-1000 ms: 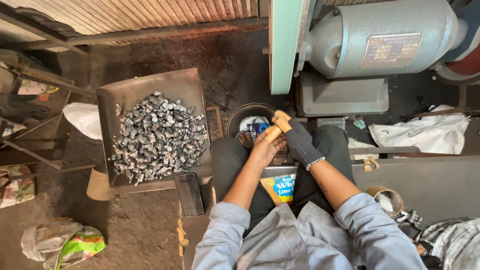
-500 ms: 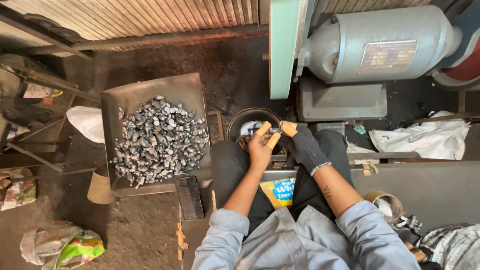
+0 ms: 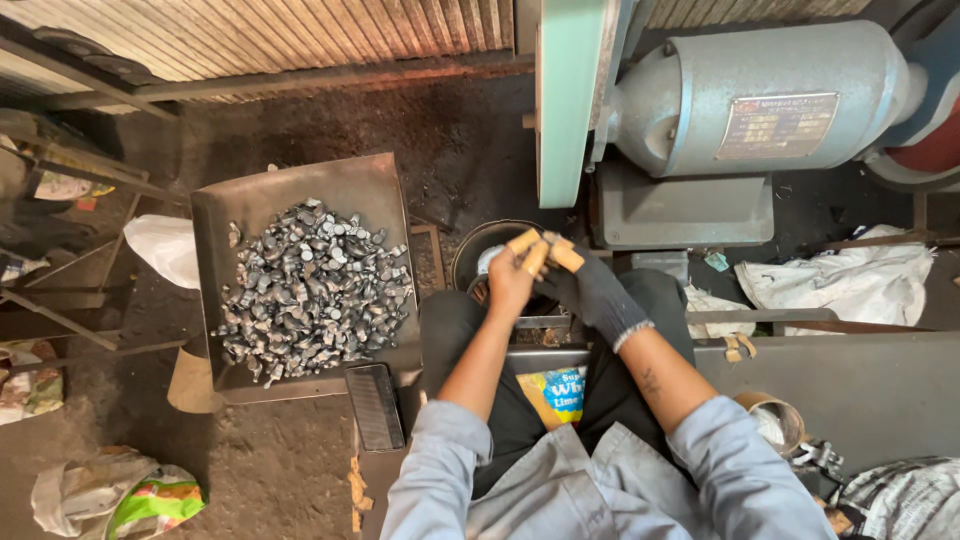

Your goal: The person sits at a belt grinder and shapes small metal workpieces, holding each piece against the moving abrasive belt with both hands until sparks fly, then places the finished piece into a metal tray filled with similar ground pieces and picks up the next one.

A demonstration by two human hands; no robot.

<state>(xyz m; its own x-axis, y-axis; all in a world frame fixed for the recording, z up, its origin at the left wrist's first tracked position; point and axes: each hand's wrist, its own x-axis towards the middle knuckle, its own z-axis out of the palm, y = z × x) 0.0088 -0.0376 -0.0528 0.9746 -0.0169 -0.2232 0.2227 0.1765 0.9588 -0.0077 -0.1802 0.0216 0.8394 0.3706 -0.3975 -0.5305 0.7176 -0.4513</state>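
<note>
Seated person, viewed from above, both hands raised together over a dark round metal bowl (image 3: 478, 262) in front of the knees. Left hand (image 3: 512, 283), bare with tan tape-like wraps on the fingertips, is closed in a pinch; right hand (image 3: 590, 287), in a dark knit glove with similar tan fingertip wraps, closes against it from the other side. The item pinched between the fingertips is too small and hidden to identify; it appears to be one small grey metal piece like those in the heap (image 3: 312, 288) piled on the grey sheet-metal tray (image 3: 372, 183), which sits well apart to the left hand's side. Such pieces judge as rigid, dense for their size, possibly sharp-edged and slick; best taken by fingertip pinch across the body. Behind the hands: a pale green belt guard (image 3: 568, 95) and a grey electric motor (image 3: 760, 95).
</note>
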